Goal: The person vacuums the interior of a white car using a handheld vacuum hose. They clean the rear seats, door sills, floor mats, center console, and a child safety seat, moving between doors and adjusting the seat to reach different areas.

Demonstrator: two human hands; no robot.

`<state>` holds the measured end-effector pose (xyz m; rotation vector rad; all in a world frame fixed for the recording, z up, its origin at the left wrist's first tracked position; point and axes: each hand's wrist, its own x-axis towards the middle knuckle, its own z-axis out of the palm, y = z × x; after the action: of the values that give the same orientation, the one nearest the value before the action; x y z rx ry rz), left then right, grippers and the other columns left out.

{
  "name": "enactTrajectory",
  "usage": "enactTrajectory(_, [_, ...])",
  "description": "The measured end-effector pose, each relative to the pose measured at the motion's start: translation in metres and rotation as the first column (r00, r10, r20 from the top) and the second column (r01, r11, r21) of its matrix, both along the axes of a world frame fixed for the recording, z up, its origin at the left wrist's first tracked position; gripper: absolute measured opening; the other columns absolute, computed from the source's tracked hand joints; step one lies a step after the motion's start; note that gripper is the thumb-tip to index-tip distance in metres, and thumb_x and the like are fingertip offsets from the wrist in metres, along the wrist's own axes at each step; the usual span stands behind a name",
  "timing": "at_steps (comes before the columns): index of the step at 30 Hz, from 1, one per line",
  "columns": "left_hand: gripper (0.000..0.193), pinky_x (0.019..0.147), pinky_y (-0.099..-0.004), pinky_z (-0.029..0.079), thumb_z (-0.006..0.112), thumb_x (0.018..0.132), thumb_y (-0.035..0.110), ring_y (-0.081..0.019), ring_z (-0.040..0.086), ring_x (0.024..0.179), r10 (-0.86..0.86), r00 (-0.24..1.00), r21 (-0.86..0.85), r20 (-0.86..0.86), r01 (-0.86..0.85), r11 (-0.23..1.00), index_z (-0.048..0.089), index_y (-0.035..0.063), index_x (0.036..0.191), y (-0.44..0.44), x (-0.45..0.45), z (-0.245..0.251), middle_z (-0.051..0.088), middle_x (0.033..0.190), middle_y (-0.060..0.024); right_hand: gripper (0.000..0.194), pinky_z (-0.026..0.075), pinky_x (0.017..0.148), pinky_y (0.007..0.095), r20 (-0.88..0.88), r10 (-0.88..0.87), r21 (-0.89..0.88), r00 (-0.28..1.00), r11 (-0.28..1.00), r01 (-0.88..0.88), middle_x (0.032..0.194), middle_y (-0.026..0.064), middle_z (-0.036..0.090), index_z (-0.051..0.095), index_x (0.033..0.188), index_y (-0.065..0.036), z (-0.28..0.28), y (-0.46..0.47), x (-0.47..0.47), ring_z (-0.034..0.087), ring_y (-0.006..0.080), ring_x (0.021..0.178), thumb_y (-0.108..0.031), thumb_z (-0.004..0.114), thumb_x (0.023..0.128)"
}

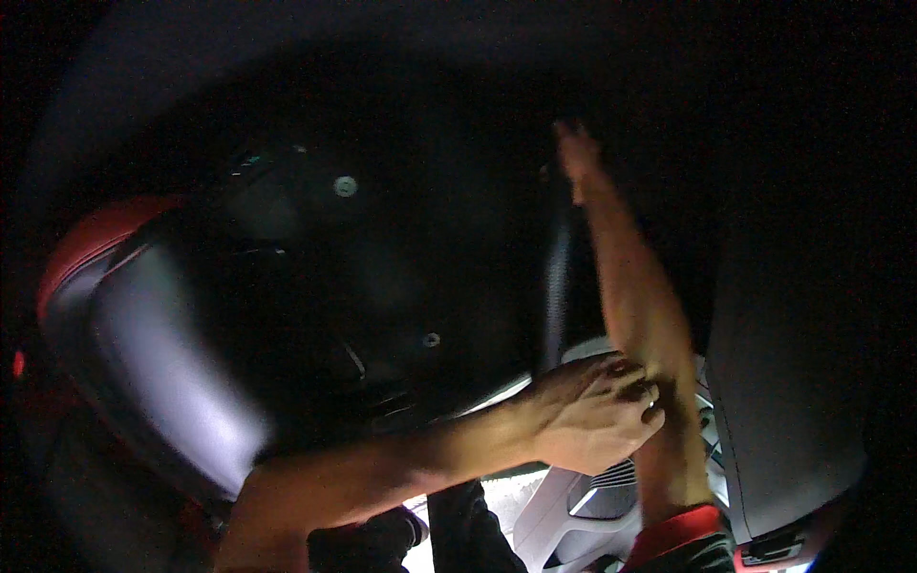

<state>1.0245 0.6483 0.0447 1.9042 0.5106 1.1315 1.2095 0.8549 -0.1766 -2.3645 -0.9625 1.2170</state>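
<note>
My left hand (598,415) reaches across from the lower left, its fingers curled close to my right forearm. A small bright glint shows at its fingertips, too small to identify. My right hand (577,154) stretches far forward into the dark and is blurred; whatever it touches is lost in shadow. Just left of it runs a narrow textured strip (556,286), along the side of a dark panel (387,272). Two round metal fasteners show on this panel, an upper one (345,186) and a lower one (431,339).
On the left curves a red painted body edge (107,229) beside a shiny grey panel (179,372). A grey upholstered surface (781,401) with a seam stands at right. Below my arms lies light plastic vehicle trim (566,516). Much of the surroundings is dark.
</note>
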Motion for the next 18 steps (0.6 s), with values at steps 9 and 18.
enactTrajectory(9, [0.018, 0.067, -0.038, 0.054, 0.062, 0.068, -0.005, -0.0283, 0.066, 0.074, 0.641, 0.758, -0.172, 0.123, -0.62, 0.765, 0.062, 0.0021, 0.084, 0.015, -0.088, 0.025, 0.066, 0.087, -0.012, 0.074, 0.043, 0.103, 0.0416, -0.141, 0.264, 0.136, 0.954, 0.96, -0.246, 0.133, 0.0316, 0.052, 0.027, 0.152, -0.008, 0.086, -0.134, -0.243, 0.052, 0.0455, 0.123, -0.031, 0.063, 0.091])
enactTrajectory(18, [0.061, 0.116, -0.0512, 0.02, 0.056, 0.083, 0.011, -0.0421, 0.03, 0.138, 0.714, -0.223, 0.292, -0.664, -0.956, -0.028, 0.037, -0.0023, 0.14, -0.082, -0.337, 0.012, 0.033, 0.146, -0.0275, 0.07, 0.044, 0.103, 0.0398, -0.229, 0.607, -0.255, 0.761, 0.717, -0.649, 0.128, 0.0257, 0.059, 0.031, 0.151, -0.017, 0.18, -0.165, -0.221, 0.057, 0.0392, 0.119, -0.033, 0.063, 0.091])
